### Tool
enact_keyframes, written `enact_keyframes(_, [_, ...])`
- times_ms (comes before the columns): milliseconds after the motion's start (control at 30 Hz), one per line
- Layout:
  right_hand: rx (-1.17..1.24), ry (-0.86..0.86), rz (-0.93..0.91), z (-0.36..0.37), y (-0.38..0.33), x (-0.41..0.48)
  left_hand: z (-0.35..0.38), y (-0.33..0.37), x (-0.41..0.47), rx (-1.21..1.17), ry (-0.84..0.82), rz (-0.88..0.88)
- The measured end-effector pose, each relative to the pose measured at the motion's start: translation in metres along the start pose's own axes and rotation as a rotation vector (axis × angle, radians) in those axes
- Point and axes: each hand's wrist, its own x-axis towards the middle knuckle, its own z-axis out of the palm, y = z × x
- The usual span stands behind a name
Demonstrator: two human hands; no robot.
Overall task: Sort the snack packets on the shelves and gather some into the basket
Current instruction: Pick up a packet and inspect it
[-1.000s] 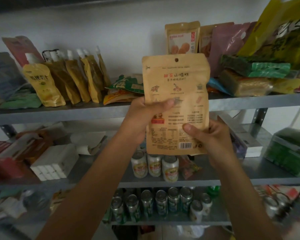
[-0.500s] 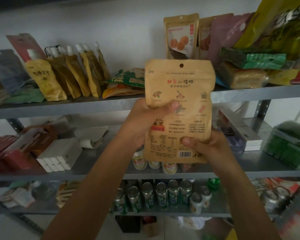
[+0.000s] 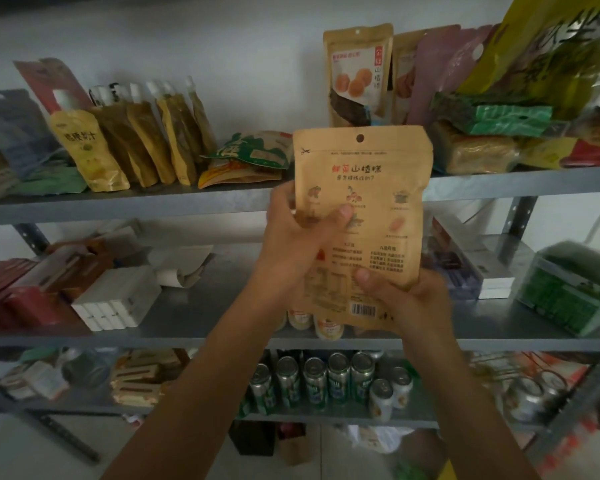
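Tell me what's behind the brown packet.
Behind the packet, the top shelf edge passes, and cans on the middle shelf peek out below it. Their tops and anything else there are covered.

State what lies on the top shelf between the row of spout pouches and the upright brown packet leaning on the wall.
The head view shows a green-and-white packet lying flat on top of an orange packet in that stretch.

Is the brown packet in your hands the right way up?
Upright: the brown packet has its hang hole on top and barcode at the bottom.
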Motion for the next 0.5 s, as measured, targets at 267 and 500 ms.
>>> enact_keyframes(267, [-1.153,0.015,-0.764,0.023,0.04,-0.01,0.02,-0.005,-0.036,-0.219,0.11,-0.011])
enact_keyframes(500, [-0.224,-0.377,-0.175,0.0,-0.006,0.008,-0.015,0.01,-0.032,-0.213,0.123,0.031])
